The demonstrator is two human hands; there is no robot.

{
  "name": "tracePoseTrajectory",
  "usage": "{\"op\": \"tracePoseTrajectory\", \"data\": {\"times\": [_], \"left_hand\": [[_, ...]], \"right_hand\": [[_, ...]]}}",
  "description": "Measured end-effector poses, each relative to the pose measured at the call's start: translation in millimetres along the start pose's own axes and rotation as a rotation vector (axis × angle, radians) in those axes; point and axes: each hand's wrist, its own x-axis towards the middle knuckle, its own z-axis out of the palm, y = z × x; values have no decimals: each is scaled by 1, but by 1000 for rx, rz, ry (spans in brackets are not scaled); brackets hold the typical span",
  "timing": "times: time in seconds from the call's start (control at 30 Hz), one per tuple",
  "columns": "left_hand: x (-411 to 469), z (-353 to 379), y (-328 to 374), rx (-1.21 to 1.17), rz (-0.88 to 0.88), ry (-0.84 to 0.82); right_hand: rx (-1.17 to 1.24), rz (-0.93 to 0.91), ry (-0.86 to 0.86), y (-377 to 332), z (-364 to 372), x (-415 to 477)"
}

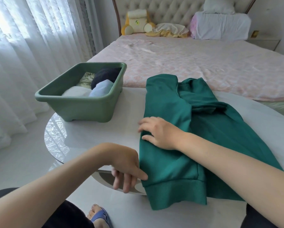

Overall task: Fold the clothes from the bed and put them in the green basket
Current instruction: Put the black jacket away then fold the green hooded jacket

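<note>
Head view: dark green knit sweatshirt (170, 167) lies lengthwise, away from the person; right hand (157, 132) presses flat on its folded edge; left hand (128, 168), fingers relaxed, touches the hem.

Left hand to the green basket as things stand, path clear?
Probably yes. The left hand only touches the sweatshirt at its edge. Only bare table lies between it and the basket, which is open on top.

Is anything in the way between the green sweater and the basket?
No, nothing visible. Only bare white table lies between the green sweatshirt and the green basket to its left. The right hand rests on the sweatshirt and the left hand touches its edge. The basket holds folded clothes.
</note>
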Motion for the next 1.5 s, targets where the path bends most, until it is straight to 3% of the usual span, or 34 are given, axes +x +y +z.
{"op": "tracePoseTrajectory", "data": {"times": [0.07, 0.13, 0.2, 0.27, 0.37, 0.47, 0.53, 0.67, 0.77, 0.9, 1.0, 1.1, 1.27, 1.4, 1.5], "left_hand": [[-6, -12, 4, 90, -13, 196], [-1, -25, 8, 53, 75, 541], [14, -35, 12, 13, 208, 890], [34, -46, 17, 117, 304, 1047], [63, -66, 25, 244, 337, 1030], [82, -86, 35, 245, 340, 997], [93, -97, 42, 270, 302, 978], [105, -122, 64, 410, 176, 1105], [116, -142, 85, 410, 168, 1127], [136, -167, 116, 477, 188, 1073], [151, -184, 135, 534, 162, 1025], [169, -195, 141, 591, 40, 974], [205, -188, 133, 454, 12, 923], [213, -190, 128, 450, 30, 964], [213, -190, 128, 447, 31, 960]], "right_hand": [[-85, 79, 121, 12, -8, 0], [-187, 257, 139, 27, -19, -2], [-268, 486, -12, 44, -22, -11], [-258, 612, -173, 56, -18, -24], [-111, 630, -260, 58, -13, -36], [-142, 599, -268, 57, -26, -34], [-147, 560, -192, 64, -40, -33], [-115, 510, 62, 95, -65, -36], [-172, 610, 82, 131, -73, -39], [-302, 764, -195, 175, -75, -59], [-127, 796, -357, 188, -76, -71], [67, 835, -203, 200, -91, -68], [-87, 832, -13, 237, -96, -69], [-122, 1060, -93, 253, -80, -71], [-16, 1144, -88, 258, -82, -72]]}}
